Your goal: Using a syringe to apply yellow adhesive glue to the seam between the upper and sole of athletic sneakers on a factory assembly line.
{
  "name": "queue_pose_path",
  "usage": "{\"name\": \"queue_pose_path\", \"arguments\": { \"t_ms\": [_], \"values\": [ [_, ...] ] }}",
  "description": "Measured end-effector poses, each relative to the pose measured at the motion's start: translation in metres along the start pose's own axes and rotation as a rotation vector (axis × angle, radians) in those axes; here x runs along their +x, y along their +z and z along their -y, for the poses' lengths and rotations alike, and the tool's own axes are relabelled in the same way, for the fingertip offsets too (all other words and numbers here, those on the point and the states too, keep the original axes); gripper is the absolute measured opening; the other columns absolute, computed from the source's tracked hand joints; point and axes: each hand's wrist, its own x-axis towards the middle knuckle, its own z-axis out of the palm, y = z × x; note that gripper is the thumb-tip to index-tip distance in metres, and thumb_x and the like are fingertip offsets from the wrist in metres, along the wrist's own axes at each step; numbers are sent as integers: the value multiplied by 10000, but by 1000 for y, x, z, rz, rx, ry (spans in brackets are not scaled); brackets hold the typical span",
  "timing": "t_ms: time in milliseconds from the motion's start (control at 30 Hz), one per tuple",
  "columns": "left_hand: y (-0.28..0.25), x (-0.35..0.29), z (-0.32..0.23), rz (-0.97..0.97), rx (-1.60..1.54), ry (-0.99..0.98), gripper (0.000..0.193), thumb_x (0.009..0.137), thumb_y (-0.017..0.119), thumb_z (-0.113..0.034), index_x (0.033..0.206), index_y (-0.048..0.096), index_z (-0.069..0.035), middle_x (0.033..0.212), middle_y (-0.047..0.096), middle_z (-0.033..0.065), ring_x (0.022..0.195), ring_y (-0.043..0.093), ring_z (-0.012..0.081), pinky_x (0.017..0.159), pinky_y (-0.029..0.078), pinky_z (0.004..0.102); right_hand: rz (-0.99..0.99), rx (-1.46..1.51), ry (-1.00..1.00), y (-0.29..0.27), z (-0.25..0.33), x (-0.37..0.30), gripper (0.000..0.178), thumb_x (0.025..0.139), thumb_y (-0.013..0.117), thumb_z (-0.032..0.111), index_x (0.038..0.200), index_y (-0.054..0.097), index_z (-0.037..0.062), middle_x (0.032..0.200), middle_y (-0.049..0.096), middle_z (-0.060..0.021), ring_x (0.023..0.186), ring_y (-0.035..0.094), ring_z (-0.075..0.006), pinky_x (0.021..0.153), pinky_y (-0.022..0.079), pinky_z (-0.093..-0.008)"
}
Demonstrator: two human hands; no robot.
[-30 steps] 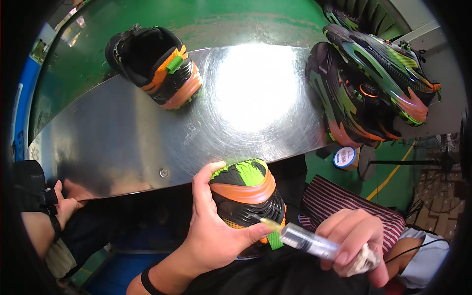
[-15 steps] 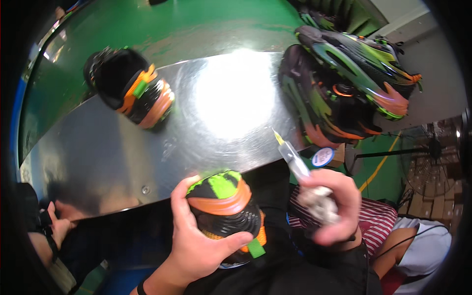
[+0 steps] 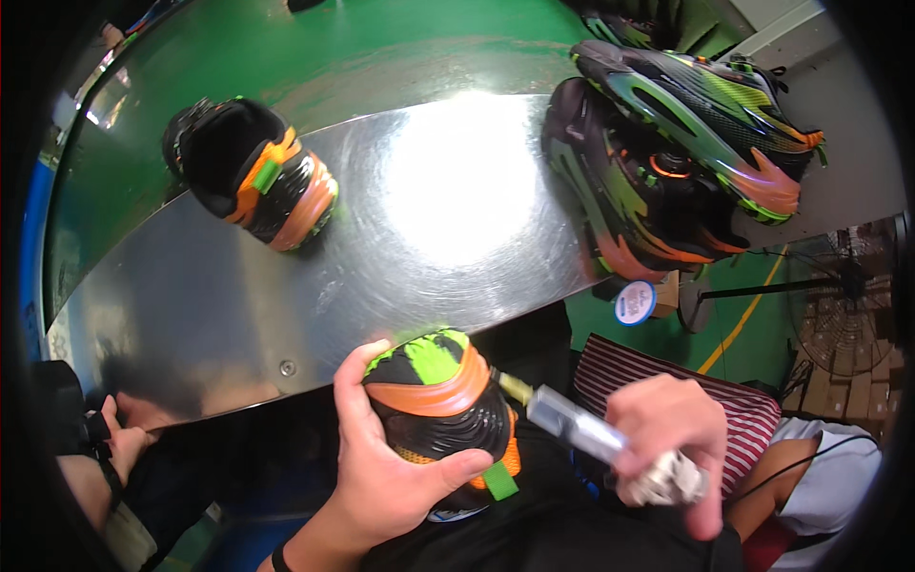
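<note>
My left hand (image 3: 396,477) is closed round a black sneaker (image 3: 443,429) with an orange heel band, a lime-green sole patch and a green pull tab. Its heel end faces up, near the front edge of the metal table (image 3: 191,353). In my right hand (image 3: 672,434) is a clear syringe (image 3: 577,424) with a yellowish needle hub, its tip at the side of the orange band. Whether the tip touches the shoe I cannot tell. A crumpled whitish wad (image 3: 667,480) is tucked under the fingers of that same hand.
One matching sneaker (image 3: 253,172) stands at the table's left. Several more sneakers (image 3: 686,133) are piled at the right. Another person's hand (image 3: 124,439) rests by the left edge. At the right are a seated person's bare leg (image 3: 777,481), a standing fan (image 3: 843,286) and cartons (image 3: 839,391).
My right hand has moved down and slightly right. The syringe has swung from pointing up at the table to pointing at the sneaker's side. The left hand and its sneaker have barely moved.
</note>
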Motion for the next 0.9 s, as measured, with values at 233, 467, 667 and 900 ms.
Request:
{"name": "queue_pose_path", "arguments": {
  "t_ms": [233,467,667,900],
  "values": [
    [1,0,1,-5,23,0,999,667,866,-106,1361,153,-27,1242,453,159,1159,505,219,1020,402,374,59,174,77,24,-4,9,647,751,739,522,967,657,-83,766,667,-152,550,571,-235,477,401,-322],
    [-2,0,4,-6,59,15,993,662,876,-141,1356,174,-34,1244,452,160,1153,502,217,1014,399,371,37,158,129,29,-14,13,651,749,761,486,979,651,-113,770,650,-180,499,529,-232,431,359,-314],
    [-4,-1,6,3,87,25,1000,651,874,-112,1360,173,-33,1258,433,162,1167,486,219,1022,386,370,75,-17,93,27,-12,16,656,729,741,526,973,650,-75,785,703,-100,582,608,-224,525,426,-317],
    [-2,0,3,15,65,37,986,653,857,-59,1361,171,-32,1239,454,162,1154,500,220,1015,395,373,96,-80,94,27,-8,18,638,730,744,507,981,651,-72,785,714,-93,620,657,-214,553,445,-295]
  ]
}}
